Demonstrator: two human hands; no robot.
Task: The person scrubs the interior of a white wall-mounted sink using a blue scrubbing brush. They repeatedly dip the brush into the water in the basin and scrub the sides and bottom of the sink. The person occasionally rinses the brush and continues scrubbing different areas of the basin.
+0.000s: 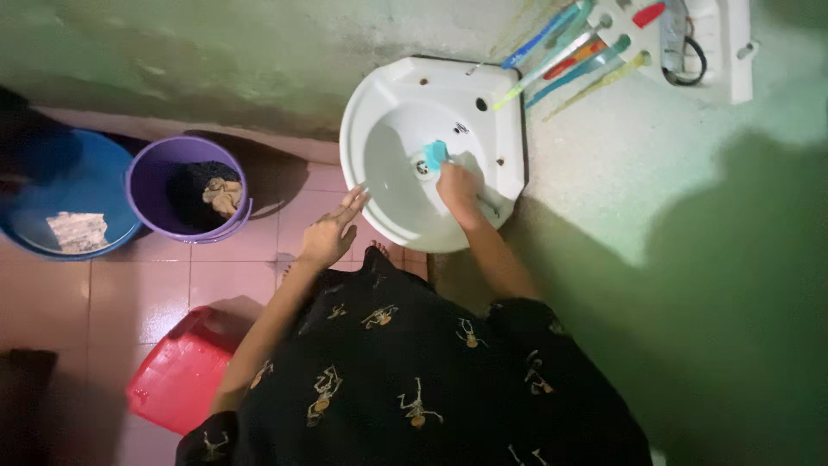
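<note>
At the far left we see a round blue plastic tub (69,198) standing on the pink tiled floor (147,293), with a pale crumpled cloth lying in its bottom. Just beside it stands a smaller purple plastic bucket (188,188), smooth-walled and round, holding a dark bundle of fabric with a tan rag on top. Lower down, a red plastic stool or basin (177,375) with a flat, finely ribbed face sits on the tiles, close to our left elbow.

Moving right, our left hand (329,233) rests with the fingers loosely spread and straight, their tips touching the front rim of the white glossy ceramic corner washbasin (379,95); it holds nothing. The basin is rounded, with a metal drain at the centre of its bowl.

Our right hand (457,188) is inside the bowl, fingers curled and pressed together around a small teal sponge-like scrubber (435,154), which lies against the ceramic just beside the drain.

Our black garment with pale skeleton figures fills the lower middle.

Further right, on the rough green plastered wall (655,190), a white plastic rack (716,43) carries several slim coloured toothbrushes (561,60) pointing toward the basin.
</note>
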